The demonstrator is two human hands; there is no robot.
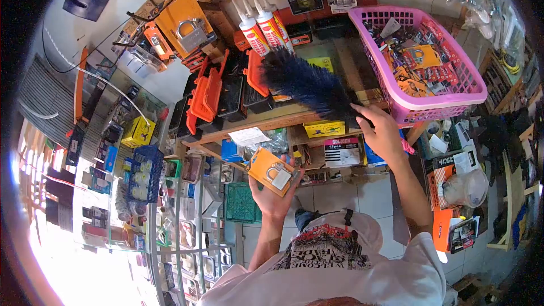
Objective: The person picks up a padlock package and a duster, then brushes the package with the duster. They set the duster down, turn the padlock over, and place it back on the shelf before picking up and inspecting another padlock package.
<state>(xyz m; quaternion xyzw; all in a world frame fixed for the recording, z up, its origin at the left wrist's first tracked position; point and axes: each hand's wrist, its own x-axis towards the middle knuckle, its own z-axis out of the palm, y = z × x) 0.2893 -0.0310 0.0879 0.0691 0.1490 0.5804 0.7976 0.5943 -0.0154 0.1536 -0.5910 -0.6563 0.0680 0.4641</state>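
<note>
In my left hand (269,195) is a padlock pack (271,171), an orange card with a silver padlock on it, held in front of the shelf edge. My right hand (378,133) grips a dark blue bristle duster (309,82) at its handle end, most of the handle being hidden. The bristles lie over the wooden shelf top (354,51) and reach toward white sealant tubes (263,28). Black bins with orange lids (207,93) stand left of the duster.
A pink basket (476,99) filled with small packs stands at the right of the shelf. More orange padlock packs (181,25) hang at the back left. Below are a yellow box (324,130) and a green crate (241,201). Glass shelving with goods lines the left.
</note>
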